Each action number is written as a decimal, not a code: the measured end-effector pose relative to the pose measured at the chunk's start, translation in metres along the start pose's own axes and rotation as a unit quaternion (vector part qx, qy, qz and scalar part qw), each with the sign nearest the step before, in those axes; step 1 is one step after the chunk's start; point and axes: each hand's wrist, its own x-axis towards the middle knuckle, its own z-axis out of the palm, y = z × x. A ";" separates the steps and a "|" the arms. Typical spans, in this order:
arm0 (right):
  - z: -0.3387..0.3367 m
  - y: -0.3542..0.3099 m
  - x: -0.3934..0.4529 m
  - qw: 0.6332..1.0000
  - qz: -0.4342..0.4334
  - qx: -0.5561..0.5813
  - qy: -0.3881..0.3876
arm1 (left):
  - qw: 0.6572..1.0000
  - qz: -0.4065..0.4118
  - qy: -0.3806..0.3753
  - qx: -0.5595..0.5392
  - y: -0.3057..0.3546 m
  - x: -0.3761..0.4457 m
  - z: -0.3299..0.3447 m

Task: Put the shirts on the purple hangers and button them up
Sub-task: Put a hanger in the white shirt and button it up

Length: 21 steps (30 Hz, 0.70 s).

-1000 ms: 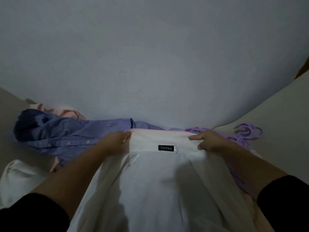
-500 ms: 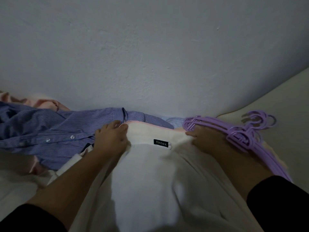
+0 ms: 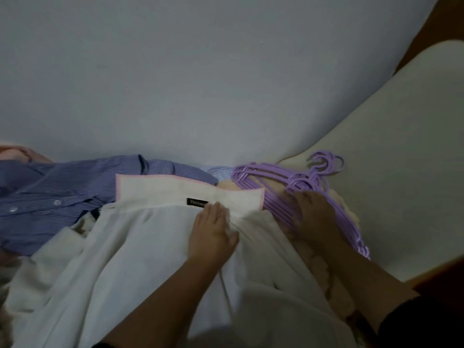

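Pale grey-blue wall behind, cream padded surface stretching off to the right, clothes heaped along the join between them. Spread in the foreground, collar toward the wall: white shirt, its pink-edged collar laid flat and open, black label at the neckband half covered. Resting on the shirt just below that label, left hand, fingers straight and pressed flat against the cloth, a ridge of fabric bunched beside the thumb; nothing gripped. To the right of the collar's tip, right hand, lying palm down on a stack of purple hangers, fingers bent over the bars; blurred and in shadow, so cannot tell whether closed round a hanger or only resting on top. Stack of hangers flat on the surface, hooks bunched toward the wall, shoulder bars running down past the wrist, just beside the white shirt and touching its right edge. Both hands near each other, the shirt's collar end between them. Left of the white shirt and partly beneath it, blue striped shirt, crumpled, buttons showing. Behind that, at the far left edge, a scrap of pink garment. Dark sleeves at both forearms.
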 end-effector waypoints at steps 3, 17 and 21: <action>0.004 0.020 -0.005 0.998 0.038 -0.038 -0.032 | 0.999 -0.007 -0.021 0.031 -0.007 0.000 0.022; 0.041 0.033 -0.003 0.998 0.046 -0.051 -0.006 | 0.998 -0.042 -0.033 0.027 -0.024 0.004 0.063; 0.038 0.030 -0.006 0.998 0.038 -0.058 0.008 | 0.998 -0.042 -0.039 0.028 -0.023 0.003 0.061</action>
